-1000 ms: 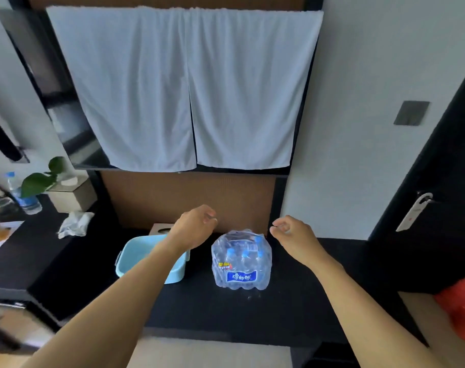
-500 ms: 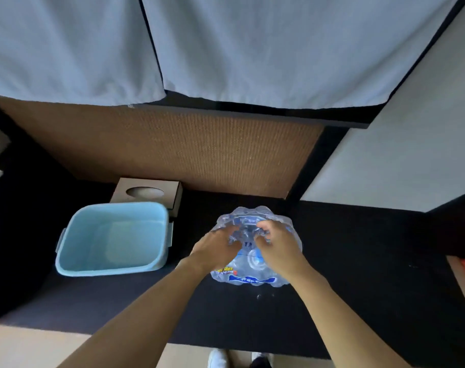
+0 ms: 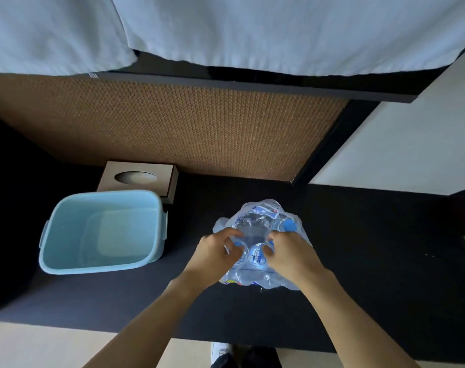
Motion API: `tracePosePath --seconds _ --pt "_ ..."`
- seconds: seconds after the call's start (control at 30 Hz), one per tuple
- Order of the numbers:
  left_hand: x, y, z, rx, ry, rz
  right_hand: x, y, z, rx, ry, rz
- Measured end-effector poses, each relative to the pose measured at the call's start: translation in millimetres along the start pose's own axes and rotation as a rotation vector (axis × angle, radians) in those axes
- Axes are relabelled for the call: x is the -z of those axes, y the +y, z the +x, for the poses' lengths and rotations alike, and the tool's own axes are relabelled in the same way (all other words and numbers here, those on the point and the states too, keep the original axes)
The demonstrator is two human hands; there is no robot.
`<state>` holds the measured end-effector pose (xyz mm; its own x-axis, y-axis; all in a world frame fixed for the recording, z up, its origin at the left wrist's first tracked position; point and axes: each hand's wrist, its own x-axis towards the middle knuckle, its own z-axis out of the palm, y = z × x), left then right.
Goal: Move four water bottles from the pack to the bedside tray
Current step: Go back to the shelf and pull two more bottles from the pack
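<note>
A shrink-wrapped pack of water bottles (image 3: 260,221) with blue caps stands on the black counter (image 3: 372,274), right of centre. My left hand (image 3: 212,257) grips the clear wrap on the pack's near left top. My right hand (image 3: 289,254) grips the wrap on the near right top. Between the two hands the wrap is pulled apart and blue bottle caps show. A light blue plastic tub (image 3: 104,231) sits to the left of the pack, with nothing inside it.
A brown tissue box (image 3: 138,179) stands behind the tub against a woven brown wall panel (image 3: 173,128). White towels (image 3: 252,30) hang above. The counter's front edge runs just below my forearms, with my shoes (image 3: 226,354) on the floor beneath.
My hands came down from above the pack onto its top and closed on the wrap. The view tilted downward and closer to the counter.
</note>
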<state>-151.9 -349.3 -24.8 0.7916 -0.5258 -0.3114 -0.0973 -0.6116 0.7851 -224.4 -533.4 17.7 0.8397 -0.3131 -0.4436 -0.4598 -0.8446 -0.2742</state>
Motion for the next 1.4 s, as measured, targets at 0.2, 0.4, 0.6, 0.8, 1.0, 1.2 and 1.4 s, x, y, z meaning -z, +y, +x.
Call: tracePosePath --seconds 0.2,0.4,0.6,0.8,1.0,1.2,1.4 --pt "-9 -9 -5 0.047 0.030 0.057 -9 -4 3 0.010 -0.052 -0.042" --pt "-31 -15 -8 0.140 0.019 0.148 -29 -15 5 -0.015 0.055 -0.327" --pt "-39 -13 -6 0.205 0.178 0.181 -35 -16 11 -0.097 0.075 -0.303" --pt "-29 -4 -17 -0.020 0.348 0.160 -26 -1 -13 -0.088 0.332 0.102" --pt "1 51 -29 -0.243 0.497 0.087 11 -1 -47 0.004 0.660 0.442" --pt "39 132 -44 -0.392 0.379 -0.152 75 -7 -96 0.098 0.877 0.805" --pt "53 254 -91 -0.684 0.063 -0.471 151 3 -197 0.172 1.022 1.114"
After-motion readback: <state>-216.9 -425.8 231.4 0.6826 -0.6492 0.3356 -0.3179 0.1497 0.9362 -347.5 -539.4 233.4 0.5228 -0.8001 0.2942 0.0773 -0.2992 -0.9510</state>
